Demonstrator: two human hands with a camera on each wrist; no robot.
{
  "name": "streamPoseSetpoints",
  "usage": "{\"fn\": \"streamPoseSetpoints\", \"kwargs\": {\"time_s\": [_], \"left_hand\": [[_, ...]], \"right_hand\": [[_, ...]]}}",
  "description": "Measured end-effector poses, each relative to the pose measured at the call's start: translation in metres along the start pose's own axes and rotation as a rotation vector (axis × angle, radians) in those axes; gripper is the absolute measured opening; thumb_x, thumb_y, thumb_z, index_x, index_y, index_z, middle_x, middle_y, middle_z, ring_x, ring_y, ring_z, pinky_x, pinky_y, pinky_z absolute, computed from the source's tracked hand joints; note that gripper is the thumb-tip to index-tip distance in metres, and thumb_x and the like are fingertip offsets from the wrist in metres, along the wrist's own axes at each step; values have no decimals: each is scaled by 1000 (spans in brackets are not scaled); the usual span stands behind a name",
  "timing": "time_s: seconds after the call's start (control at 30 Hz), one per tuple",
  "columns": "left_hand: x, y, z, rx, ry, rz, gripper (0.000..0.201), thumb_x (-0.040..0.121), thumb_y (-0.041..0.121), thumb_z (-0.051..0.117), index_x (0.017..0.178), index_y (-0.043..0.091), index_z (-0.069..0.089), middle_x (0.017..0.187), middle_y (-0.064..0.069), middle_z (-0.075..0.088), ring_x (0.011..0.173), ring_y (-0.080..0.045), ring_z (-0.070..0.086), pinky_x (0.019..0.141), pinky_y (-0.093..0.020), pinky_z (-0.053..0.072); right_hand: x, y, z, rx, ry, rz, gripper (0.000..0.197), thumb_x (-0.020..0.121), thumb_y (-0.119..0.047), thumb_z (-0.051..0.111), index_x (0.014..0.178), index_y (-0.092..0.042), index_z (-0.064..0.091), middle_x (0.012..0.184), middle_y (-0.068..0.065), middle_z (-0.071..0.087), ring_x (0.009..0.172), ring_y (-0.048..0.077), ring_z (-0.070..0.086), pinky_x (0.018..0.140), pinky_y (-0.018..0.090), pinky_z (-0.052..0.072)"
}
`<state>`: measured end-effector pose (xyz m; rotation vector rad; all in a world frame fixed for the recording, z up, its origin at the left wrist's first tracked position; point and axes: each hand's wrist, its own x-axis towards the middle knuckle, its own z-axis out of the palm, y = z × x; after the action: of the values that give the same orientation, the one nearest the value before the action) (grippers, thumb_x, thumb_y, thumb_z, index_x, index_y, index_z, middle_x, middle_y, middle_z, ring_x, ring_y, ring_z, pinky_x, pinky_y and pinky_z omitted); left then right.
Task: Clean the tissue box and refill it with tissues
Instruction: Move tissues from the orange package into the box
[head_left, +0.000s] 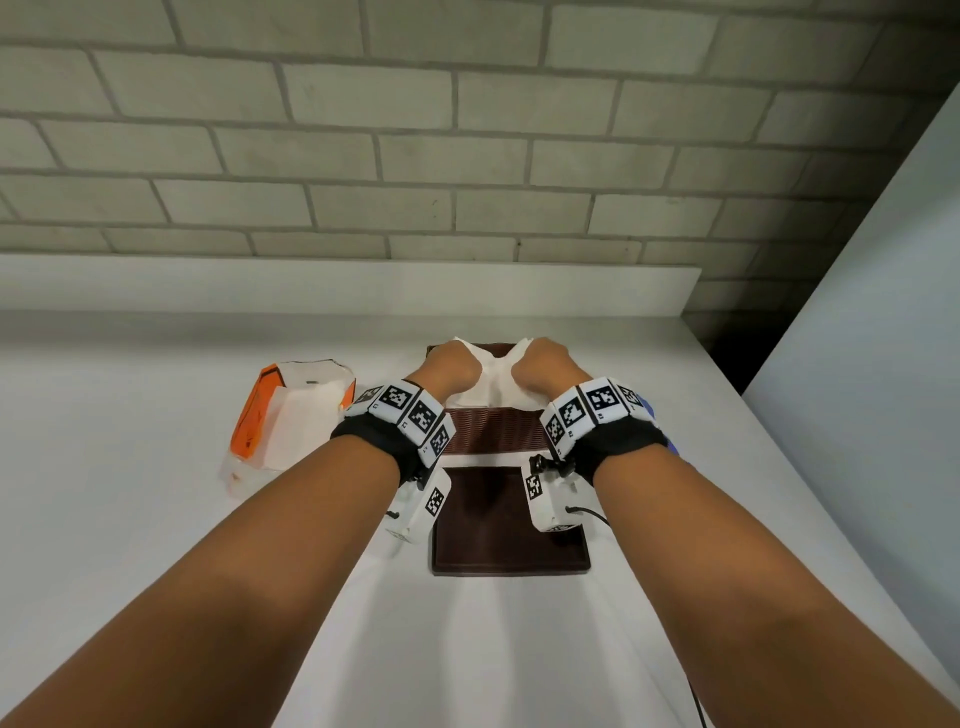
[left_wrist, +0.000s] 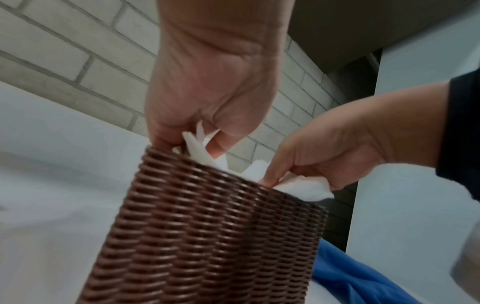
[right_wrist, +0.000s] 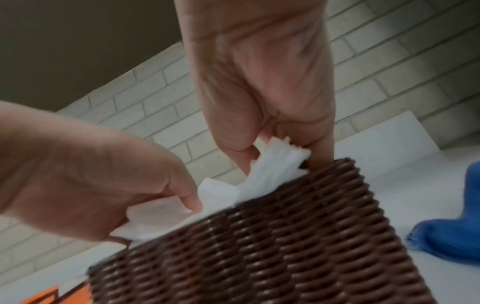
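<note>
A brown woven tissue box (head_left: 496, 428) stands open-topped on the white counter; the left wrist view shows its side (left_wrist: 207, 236). A wad of white tissues (head_left: 488, 379) sits in its mouth and sticks up above the rim. My left hand (head_left: 447, 364) pinches the tissues' left end at the rim (left_wrist: 197, 142). My right hand (head_left: 545, 364) pinches their right end (right_wrist: 280, 148). Both hands' fingers are curled down into the box, so their tips are hidden. The box's flat dark brown lid (head_left: 511, 519) lies on the counter just in front of the box.
An opened orange and white tissue pack (head_left: 291, 415) lies left of the box. A blue cloth (right_wrist: 454, 232) lies to the box's right, mostly hidden behind my right wrist in the head view. A brick wall (head_left: 467, 156) and a raised ledge (head_left: 337, 283) run behind.
</note>
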<state>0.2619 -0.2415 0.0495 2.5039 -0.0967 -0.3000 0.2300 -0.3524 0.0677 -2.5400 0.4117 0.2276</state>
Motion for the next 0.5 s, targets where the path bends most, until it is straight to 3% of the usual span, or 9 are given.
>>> {"fn": "streamPoseSetpoints", "kwargs": {"time_s": [0.07, 0.2, 0.23, 0.37, 0.43, 0.5], "left_hand": [[2, -3, 3, -33, 46, 7, 26, 93, -1, 37, 108, -3, 58, 123, -23, 60, 98, -29, 56, 75, -28, 40], [-5, -11, 5, -151, 200, 22, 38, 86, -1, 48, 123, -7, 45, 123, -23, 56, 113, -35, 54, 73, -28, 39], [-9, -13, 3, -168, 237, 56, 43, 85, -2, 49, 127, -6, 42, 124, -23, 54, 115, -35, 53, 75, -28, 40], [-29, -26, -9, -173, 305, 134, 54, 87, 2, 52, 139, 4, 41, 139, -17, 48, 130, -29, 44, 103, -29, 36], [-45, -35, -15, -172, 311, 137, 47, 88, 7, 54, 134, 8, 49, 136, -12, 53, 125, -26, 49, 99, -27, 37], [-69, -49, -19, -135, 233, 131, 39, 89, 15, 56, 128, 13, 54, 127, -6, 58, 113, -21, 55, 90, -23, 38]], "right_hand": [[3, 1, 6, -13, 5, 14, 34, 95, -7, 38, 122, 5, 54, 130, 20, 57, 118, 33, 56, 81, 29, 42], [3, 4, 12, 25, 39, 37, 40, 94, -7, 42, 133, 5, 41, 138, 21, 48, 123, 35, 51, 95, 35, 44], [3, 5, 13, 30, 62, 25, 41, 94, -6, 42, 133, 4, 39, 138, 21, 46, 124, 35, 50, 97, 36, 44], [0, 6, 19, -56, 175, -70, 42, 93, -4, 45, 133, 4, 35, 131, 23, 52, 118, 37, 55, 92, 37, 46], [-1, 4, 21, -146, 197, -104, 49, 92, -6, 50, 137, 2, 32, 130, 21, 52, 116, 35, 56, 91, 38, 47], [-1, 0, 23, -280, 240, -136, 51, 90, -10, 54, 137, -3, 35, 130, 18, 49, 118, 33, 51, 91, 37, 46]]}}
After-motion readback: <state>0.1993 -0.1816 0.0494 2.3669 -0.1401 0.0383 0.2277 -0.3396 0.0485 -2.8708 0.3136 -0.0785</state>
